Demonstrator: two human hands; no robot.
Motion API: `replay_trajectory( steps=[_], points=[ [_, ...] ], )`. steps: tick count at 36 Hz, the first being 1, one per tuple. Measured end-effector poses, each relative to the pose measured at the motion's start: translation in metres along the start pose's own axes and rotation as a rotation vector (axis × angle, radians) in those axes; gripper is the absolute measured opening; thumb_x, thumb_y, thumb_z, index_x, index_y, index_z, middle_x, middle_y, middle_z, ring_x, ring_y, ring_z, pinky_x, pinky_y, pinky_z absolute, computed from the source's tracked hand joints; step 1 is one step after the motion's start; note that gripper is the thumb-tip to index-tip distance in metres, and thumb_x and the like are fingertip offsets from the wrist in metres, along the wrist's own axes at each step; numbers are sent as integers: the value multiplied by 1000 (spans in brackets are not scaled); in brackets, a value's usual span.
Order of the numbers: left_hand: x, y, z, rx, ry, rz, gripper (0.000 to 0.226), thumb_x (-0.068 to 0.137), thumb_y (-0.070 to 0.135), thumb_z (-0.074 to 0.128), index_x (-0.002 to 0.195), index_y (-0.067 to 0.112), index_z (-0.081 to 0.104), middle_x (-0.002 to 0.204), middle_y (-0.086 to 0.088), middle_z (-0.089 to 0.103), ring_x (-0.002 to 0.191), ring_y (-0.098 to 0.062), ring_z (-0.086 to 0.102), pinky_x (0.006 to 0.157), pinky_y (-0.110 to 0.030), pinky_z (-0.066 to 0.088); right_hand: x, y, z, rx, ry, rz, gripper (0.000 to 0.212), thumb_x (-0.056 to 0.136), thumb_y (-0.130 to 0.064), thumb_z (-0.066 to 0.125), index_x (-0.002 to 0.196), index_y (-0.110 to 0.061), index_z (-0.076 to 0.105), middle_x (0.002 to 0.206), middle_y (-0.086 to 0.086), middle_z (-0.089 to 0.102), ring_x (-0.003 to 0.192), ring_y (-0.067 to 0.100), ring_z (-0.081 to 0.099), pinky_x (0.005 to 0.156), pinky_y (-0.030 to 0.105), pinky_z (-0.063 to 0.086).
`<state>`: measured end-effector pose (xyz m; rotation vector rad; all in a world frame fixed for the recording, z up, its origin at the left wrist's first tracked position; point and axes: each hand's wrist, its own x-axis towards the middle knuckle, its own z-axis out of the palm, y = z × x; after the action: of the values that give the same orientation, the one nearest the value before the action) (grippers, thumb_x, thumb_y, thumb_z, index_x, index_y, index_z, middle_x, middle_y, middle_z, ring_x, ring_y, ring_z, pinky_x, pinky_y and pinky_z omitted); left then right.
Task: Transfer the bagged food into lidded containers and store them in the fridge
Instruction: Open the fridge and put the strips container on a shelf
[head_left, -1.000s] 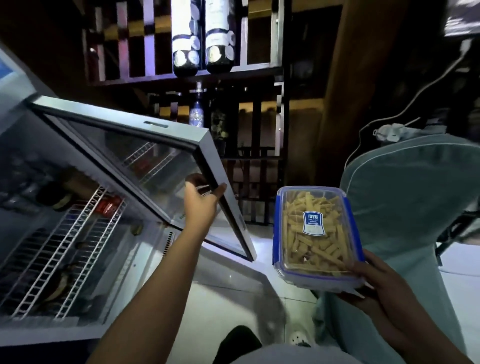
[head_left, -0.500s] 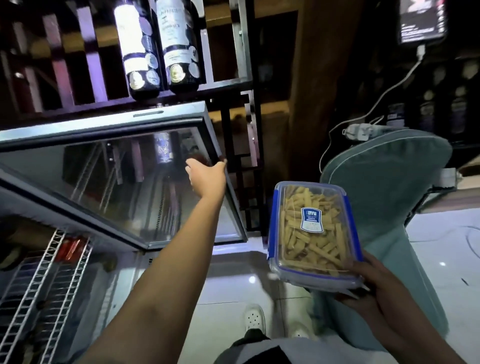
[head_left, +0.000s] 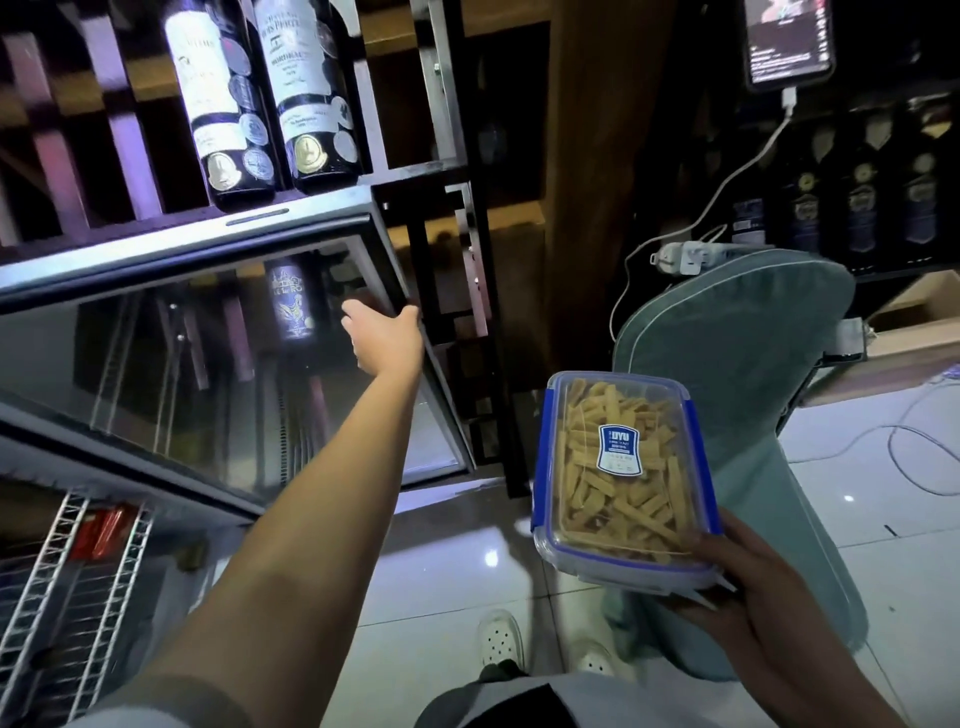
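A clear lidded container (head_left: 621, 478) with blue clips, full of yellow pasta sticks, rests in my right hand (head_left: 748, 587), which grips its near end at the lower right. My left hand (head_left: 387, 338) reaches out to the free edge of the fridge's glass door (head_left: 218, 364), thumb hooked over the frame and fingers behind it. The door stands swung wide. White wire shelves (head_left: 78, 587) inside the fridge show at the lower left, with a red can lying on them.
Wine bottles (head_left: 265, 93) lie on a dark rack above the door. A chair with a teal cover (head_left: 737, 395) stands right of the container. A phone (head_left: 787, 41) charges at the top right, its cable trailing down. My white shoes (head_left: 500, 639) stand on glossy tiles.
The door has swung further open, pushed by my left hand, which now reaches farther out. The container has stayed in my right hand.
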<state>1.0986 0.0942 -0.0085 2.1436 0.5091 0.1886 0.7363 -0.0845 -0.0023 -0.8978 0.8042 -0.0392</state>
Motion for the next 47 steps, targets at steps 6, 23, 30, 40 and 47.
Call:
replay_trajectory(
  steps=[6,23,30,40,47],
  points=[
    [-15,-4,-10,-77,-33,56,46,86,30,73,117,11,44,124,-7,52,92,-26,55,97,-51,47,-2,-3,-2,-11,-27,-15,58,64,-20,75,121,-23,69,113,12,74,96,33,73,67,43,61],
    [-236,-110,-133,-549,-807,-52,47,81,47,71,127,52,61,127,15,69,114,-8,67,79,-22,58,15,-9,7,-206,-244,1,65,54,-21,78,118,-20,71,103,14,76,80,25,74,57,31,57],
    [-267,-143,-173,-626,-537,-129,69,81,40,76,141,53,47,144,10,58,129,-21,59,84,-39,60,32,17,51,-357,-470,107,63,55,-34,83,117,-38,70,111,8,75,95,28,74,68,37,57],
    [-259,-196,-250,-778,-201,-230,68,86,27,77,145,45,47,142,4,61,126,-23,62,88,-41,59,21,78,153,-468,-731,146,66,58,-28,82,120,-44,66,115,-1,74,98,25,73,69,40,60],
    [-229,-238,-306,-847,-56,-281,69,81,29,81,141,44,51,140,6,62,121,-23,66,88,-45,60,6,121,231,-565,-866,152,64,59,-31,84,118,-48,66,116,-1,74,101,27,73,74,45,60]
  ],
)
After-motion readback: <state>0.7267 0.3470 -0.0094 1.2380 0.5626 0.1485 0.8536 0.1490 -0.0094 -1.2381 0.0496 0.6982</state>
